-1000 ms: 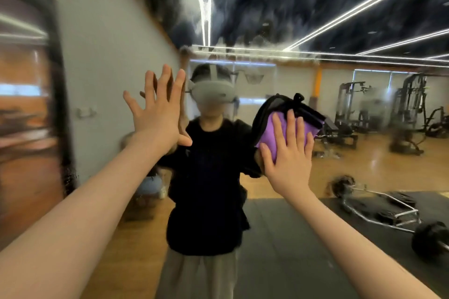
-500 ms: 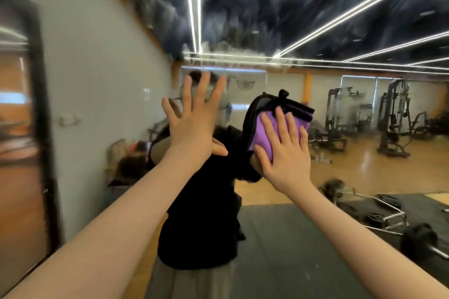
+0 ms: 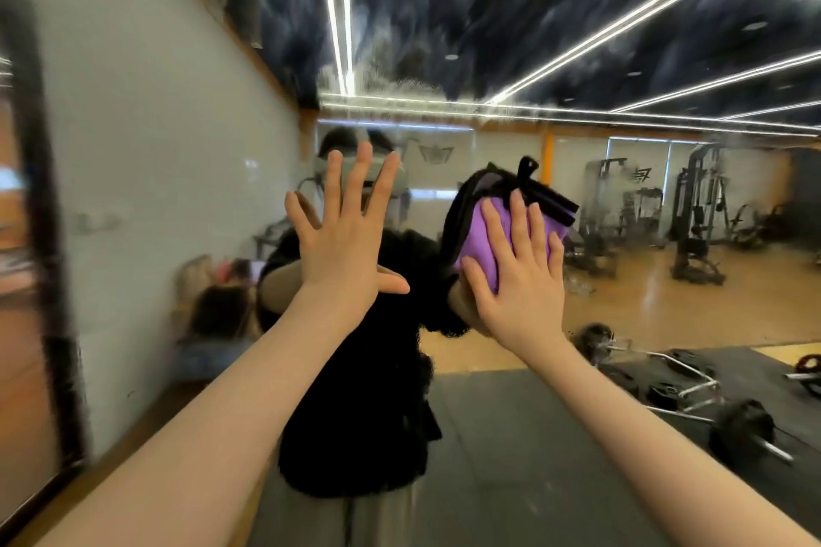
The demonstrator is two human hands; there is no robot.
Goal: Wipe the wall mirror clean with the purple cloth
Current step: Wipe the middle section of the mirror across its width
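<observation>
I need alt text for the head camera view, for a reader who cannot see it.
A person's right hand presses a purple cloth flat against a wall mirror, while the left hand is spread open against the glass beside it. The mirror reflects the person, gym machines and a barbell on the floor.

Single head-worn camera, wide-angle, close to wall mirror (image 3: 622,235), facing it straight, tilted slightly upward.

Long white light strips (image 3: 591,41) ran across a dark ceiling (image 3: 466,4); gym machines (image 3: 697,218) stood on a wooden floor (image 3: 644,306), and a barbell (image 3: 737,431) lay on dark matting (image 3: 555,457)
</observation>
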